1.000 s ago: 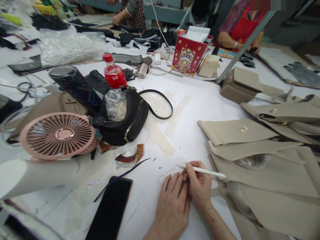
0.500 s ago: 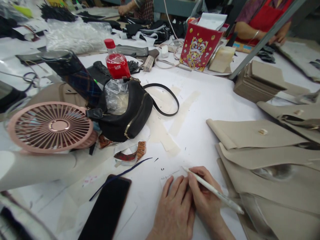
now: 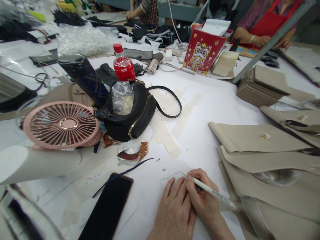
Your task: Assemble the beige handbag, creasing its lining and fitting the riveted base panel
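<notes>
My right hand [image 3: 203, 193] pinches a slim white pen [image 3: 212, 191], its tip touching a small slip of paper [image 3: 165, 180] on the white-covered table. A line of small handwriting shows along the slip's upper edge, too small to read. My left hand [image 3: 173, 210] lies flat over the slip with its fingers stretched out, hiding most of it. The two hands touch side by side. Left of them lies a black phone [image 3: 107, 210], with a dark blue strip [image 3: 122, 173] across its top end.
A pink fan [image 3: 62, 124], a black bag [image 3: 132, 116], a tumbler [image 3: 85, 78] and a red-capped bottle [image 3: 123, 66] stand left. Beige bag pieces [image 3: 257, 136] are piled right, below a slanted metal pole [image 3: 272, 41]. Behind is a red box [image 3: 203, 48]; two people work at the far side.
The pen has shifted slightly along the written line, and more writing shows. My left hand stays in place on the slip. The whole view has shifted a little.
</notes>
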The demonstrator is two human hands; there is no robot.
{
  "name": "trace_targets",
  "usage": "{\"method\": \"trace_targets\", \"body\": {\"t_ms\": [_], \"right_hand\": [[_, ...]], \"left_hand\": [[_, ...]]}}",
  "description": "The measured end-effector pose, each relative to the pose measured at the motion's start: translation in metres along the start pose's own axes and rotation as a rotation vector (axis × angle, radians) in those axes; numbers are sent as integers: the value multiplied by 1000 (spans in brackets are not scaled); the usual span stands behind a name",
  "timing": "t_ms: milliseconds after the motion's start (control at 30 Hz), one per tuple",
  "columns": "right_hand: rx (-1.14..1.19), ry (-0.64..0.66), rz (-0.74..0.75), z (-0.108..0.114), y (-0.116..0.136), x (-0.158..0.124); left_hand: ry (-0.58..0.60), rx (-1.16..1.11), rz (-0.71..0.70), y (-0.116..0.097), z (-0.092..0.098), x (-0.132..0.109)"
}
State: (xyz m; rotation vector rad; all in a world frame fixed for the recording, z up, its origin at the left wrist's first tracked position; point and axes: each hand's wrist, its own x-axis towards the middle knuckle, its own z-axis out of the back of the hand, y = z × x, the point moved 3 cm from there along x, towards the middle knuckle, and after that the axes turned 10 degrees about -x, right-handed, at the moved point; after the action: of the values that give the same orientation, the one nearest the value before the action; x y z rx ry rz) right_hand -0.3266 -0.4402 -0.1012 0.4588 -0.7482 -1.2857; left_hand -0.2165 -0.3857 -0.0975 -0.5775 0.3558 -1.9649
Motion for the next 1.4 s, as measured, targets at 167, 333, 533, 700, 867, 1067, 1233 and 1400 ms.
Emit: {"method": "trace_targets", "body": {"t_ms": [167, 333, 533, 700, 867, 1067, 1233, 1400], "right_hand": [[-17, 21, 12, -2, 0, 3], [-1, 44, 28, -3, -1, 2], [-5, 43, 23, -3, 1, 3], [-10, 50, 18, -3, 1, 4], [8, 68, 13, -2, 1, 3], [10, 71, 6, -3, 0, 3], [7, 80, -17, -4, -1, 4], [18, 75, 8, -3, 1, 4]], "left_hand": [[-13, -16, 3, 1, -2, -1], [-82, -69, 24, 3, -8, -3], [-62, -71, 12, 3, -10, -4], [-115, -128, 48, 4, -16, -6], [-110, -104, 20, 4, -12, -4], [-121, -100, 12, 4, -10, -3], [-115, -98, 19, 4, -12, -3], [-117, -94, 5, 4, -11, -3]]}}
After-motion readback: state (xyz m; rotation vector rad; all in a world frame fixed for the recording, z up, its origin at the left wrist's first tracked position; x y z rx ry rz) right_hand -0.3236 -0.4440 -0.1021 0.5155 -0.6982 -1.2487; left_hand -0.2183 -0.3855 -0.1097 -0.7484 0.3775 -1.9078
